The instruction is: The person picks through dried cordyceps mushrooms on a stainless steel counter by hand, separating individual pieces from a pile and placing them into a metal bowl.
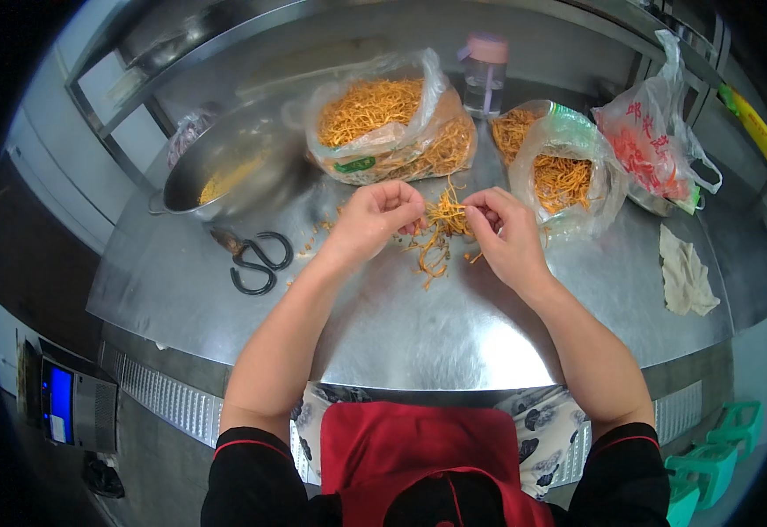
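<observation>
Over the middle of a stainless steel table (pixel 416 329), both hands are at a small pile of orange, stringy dried strands (pixel 448 217), perhaps dried mushrooms or flowers. My right hand (pixel 505 230) pinches strands at the pile's right side between thumb and forefinger. My left hand (pixel 387 214) is at the left side with thumb and fingertips together; whether a strand is between them cannot be told. Some strands trail on the metal below the hands. Behind them stands an open plastic bag (pixel 390 148) full of such strands. Another open bag (pixel 561 171) of them is right of my right hand.
Black-handled scissors (pixel 261 262) and a steel bowl (pixel 225 171) with yellow bits lie left. A water bottle (pixel 485 76) stands behind. At right are a knotted plastic bag (pixel 647 138) over a metal bowl (pixel 650 201) and a cloth (pixel 685 273). A shelf edge (pixel 225 41) spans the back.
</observation>
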Motion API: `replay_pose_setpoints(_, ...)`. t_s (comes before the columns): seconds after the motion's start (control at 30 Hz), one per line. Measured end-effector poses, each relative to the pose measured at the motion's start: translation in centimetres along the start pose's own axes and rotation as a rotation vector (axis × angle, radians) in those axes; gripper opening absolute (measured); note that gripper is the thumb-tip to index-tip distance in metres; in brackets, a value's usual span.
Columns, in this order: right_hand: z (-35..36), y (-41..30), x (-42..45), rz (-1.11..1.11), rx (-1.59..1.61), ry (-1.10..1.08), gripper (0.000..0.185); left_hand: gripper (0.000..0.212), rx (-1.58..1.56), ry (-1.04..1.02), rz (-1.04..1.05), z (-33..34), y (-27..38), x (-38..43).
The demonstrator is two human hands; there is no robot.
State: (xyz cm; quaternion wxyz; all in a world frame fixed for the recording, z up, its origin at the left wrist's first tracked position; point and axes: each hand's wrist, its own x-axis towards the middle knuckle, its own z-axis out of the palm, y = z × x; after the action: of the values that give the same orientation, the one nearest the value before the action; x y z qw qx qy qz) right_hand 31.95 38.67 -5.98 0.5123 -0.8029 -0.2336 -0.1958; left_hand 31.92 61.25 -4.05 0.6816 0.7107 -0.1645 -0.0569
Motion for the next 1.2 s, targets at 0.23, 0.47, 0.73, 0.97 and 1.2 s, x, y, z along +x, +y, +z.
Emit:
replay_pose_setpoints(0.23, -0.3, 0.4, 0.2, 0.022, -0.012, 0.04, 0.012, 0.011, -0.047, 0.02, -0.044, -0.3, 0.3, 0.0)
replay_pose_setpoints(0.47, -0.2, -0.2, -0.1, -0.079, 0.036, 0.005, 0.016, 0.012, -0.14, -0.088, -0.112, -0.5, 0.3, 0.0)
replay_pose_setpoints(0.73, 0.0, -0.9, -0.4, -0.282, 0.046, -0.043, 0.019, 0.014, -0.055, -0.182, -0.147, -0.4, -0.2, -0.1)
replay_pose_setpoints(0.97, -0.3, -0.7, -0.2, -0.219, -0.003, -0.047, 0.009, 0.026, -0.008, -0.032, -0.143, 0.0, -0.1, 0.2)
replay_pose_setpoints(1.2, -0.1, -1.0, -0.3, -0.188, -0.01, -0.109, 0.009, 0.027, 0.28, -0.003, 0.118, 0.5, -0.6, 0.0)
